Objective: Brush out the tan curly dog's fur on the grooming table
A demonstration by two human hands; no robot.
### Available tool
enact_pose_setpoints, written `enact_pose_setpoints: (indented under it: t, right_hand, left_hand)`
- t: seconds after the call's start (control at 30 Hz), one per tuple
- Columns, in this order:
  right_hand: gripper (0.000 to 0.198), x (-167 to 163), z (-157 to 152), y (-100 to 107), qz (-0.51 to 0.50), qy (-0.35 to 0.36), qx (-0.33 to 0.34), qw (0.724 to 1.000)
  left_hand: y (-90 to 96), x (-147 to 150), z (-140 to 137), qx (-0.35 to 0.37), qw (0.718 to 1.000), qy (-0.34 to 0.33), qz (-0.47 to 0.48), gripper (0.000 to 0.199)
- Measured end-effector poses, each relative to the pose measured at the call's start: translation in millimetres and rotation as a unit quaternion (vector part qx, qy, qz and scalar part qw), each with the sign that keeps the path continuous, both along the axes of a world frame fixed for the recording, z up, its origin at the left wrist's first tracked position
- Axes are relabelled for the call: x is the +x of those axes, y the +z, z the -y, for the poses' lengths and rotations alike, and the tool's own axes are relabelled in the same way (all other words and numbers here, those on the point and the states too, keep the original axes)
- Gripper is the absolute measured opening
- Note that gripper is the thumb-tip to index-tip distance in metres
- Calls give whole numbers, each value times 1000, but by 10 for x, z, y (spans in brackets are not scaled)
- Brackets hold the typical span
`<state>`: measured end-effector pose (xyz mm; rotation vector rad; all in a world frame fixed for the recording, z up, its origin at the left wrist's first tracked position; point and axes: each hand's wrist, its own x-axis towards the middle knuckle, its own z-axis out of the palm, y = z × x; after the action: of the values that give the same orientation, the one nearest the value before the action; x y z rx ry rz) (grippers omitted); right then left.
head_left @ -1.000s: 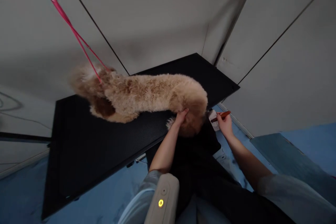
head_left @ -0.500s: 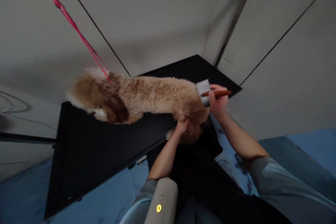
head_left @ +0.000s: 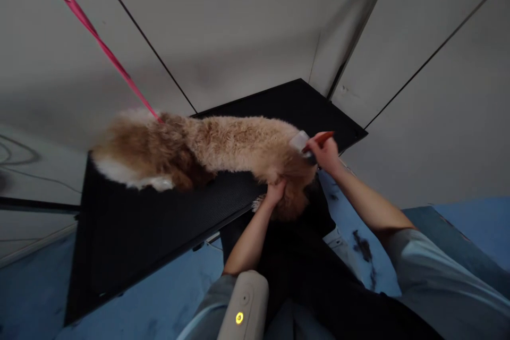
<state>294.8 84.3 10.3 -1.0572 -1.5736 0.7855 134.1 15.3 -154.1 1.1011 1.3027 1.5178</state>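
Note:
A curly tan dog (head_left: 235,143) stands on a black ribbed table (head_left: 159,234), its head at the left and its rump at the right. My right hand (head_left: 325,153) grips the orange-brown handle of a slicker brush (head_left: 299,141), whose pale flat head rests against the fur of the rump. My left hand (head_left: 276,190) is closed round the dog's hind leg near the table's front edge; the fur partly hides its fingers. A pink leash (head_left: 107,53) runs from the dog's neck to the upper left.
Grey walls (head_left: 223,21) rise behind the table. Cables (head_left: 40,175) hang at the left. Blue flooring (head_left: 159,281) lies below. A pale device with a yellow light (head_left: 244,305) juts in at the bottom.
The brush in my right hand has shifted slightly left and down over the rump. The dog's head has turned toward the front and left. My left hand keeps its place.

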Motion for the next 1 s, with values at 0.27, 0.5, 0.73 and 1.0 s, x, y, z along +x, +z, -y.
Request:
enact_pose_setpoints:
  t: [0.27, 0.5, 0.73, 1.0]
  right_hand:
    - [29, -29, 78, -45, 14, 33, -38, 999]
    - [24, -56, -44, 1, -18, 39, -11, 999]
    - [12, 236, -101, -4, -2, -108, -36, 993]
    - [14, -597, 447, -333, 305, 46, -116, 944]
  left_hand:
    - [120, 1, 33, -23, 1000, 12, -1, 45]
    - [173, 30, 48, -32, 999, 27, 11, 49]
    - [197, 49, 20, -70, 997, 37, 0, 42]
    - [207, 84, -3, -72, 996, -16, 49, 39]
